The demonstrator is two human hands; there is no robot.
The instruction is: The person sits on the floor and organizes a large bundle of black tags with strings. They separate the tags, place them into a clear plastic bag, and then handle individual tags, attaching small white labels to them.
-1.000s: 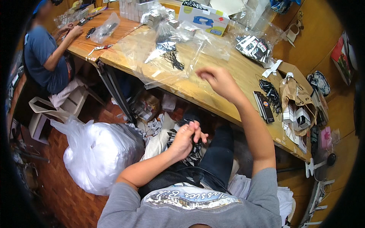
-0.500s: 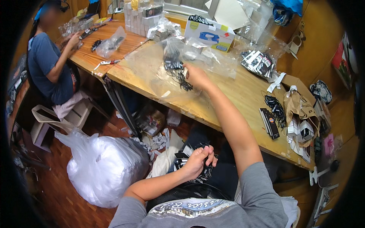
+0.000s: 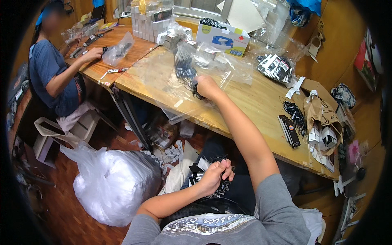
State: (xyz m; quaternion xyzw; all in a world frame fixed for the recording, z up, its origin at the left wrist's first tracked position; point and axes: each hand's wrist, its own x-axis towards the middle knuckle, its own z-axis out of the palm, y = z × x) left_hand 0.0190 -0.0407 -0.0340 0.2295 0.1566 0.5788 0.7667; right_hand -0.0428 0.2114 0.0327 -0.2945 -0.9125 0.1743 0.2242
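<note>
In my lap, my left hand (image 3: 216, 176) is closed around a bunch of black-and-white hang tags (image 3: 197, 170) with black strings; the tags fan out below and beside the fingers. My right arm reaches across the table. There my right hand (image 3: 207, 87) is curled at the black strings of a second bundle of hang tags (image 3: 184, 70), its fingertips partly hidden. That bundle lies on a large clear plastic sheet or bag (image 3: 157, 79) spread over the table.
A co-worker (image 3: 53, 67) sits at the far left. White boxes (image 3: 143, 24), a printed carton (image 3: 222, 38) and a bagged tag pile (image 3: 275, 67) stand along the back. At right are black strings (image 3: 295, 116), black cards (image 3: 288, 130) and a paper bag (image 3: 320, 112). A stuffed plastic bag (image 3: 116, 183) sits on the floor.
My right hand has curled in more at the strings and shifted slightly down. The plastic's near edge has lifted past the table edge. My left hand stays put. The co-worker's hand has reached rightward.
</note>
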